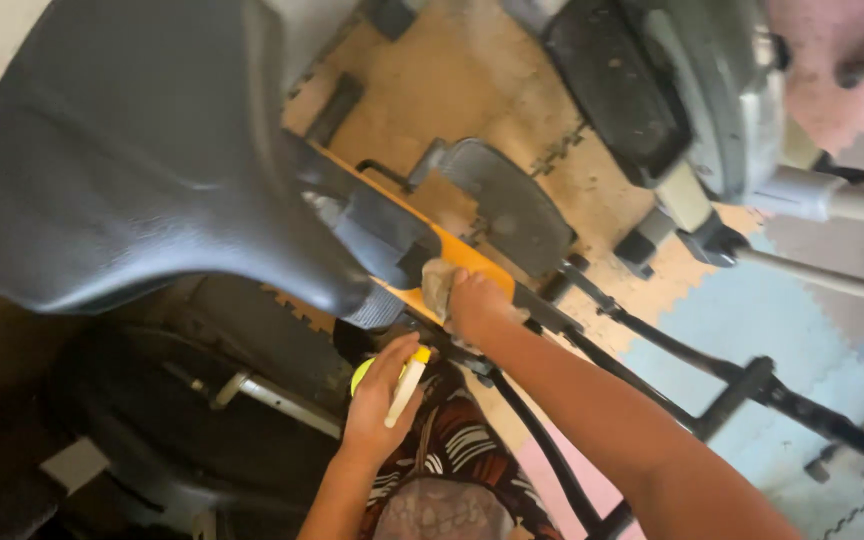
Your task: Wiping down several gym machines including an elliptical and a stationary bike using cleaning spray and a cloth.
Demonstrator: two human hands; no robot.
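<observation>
a large dark grey saddle (142, 150) of an exercise bike is filling the left and far part of the view, with dark machine parts sitting in shadow beneath it on the near left. just right of the saddle's nose, the left hand (382, 400) is reaching up from the near edge, its grip wrapping around a yellow spray bottle (392, 378) with a cream trigger, thumb and fingers pressed around the bottle's head. the bottle is sitting just below the saddle post, close to the right hand but apart from it.

a little farther and to the right, the right hand (477, 305) is pressing a crumpled pale cloth (439, 285) against the orange frame bar (462, 255) of the bike; its grip is curling closed on the cloth, fingers bunched over it. the cloth is touching the orange bar just beside the seat clamp. a dark pedal (507, 200) is lying just beyond the bar.

farther right, black frame tubes (692, 370) are running across foam floor mats (752, 310) in tan, blue and pink, and a second grey machine (692, 90) is standing at the far right.
</observation>
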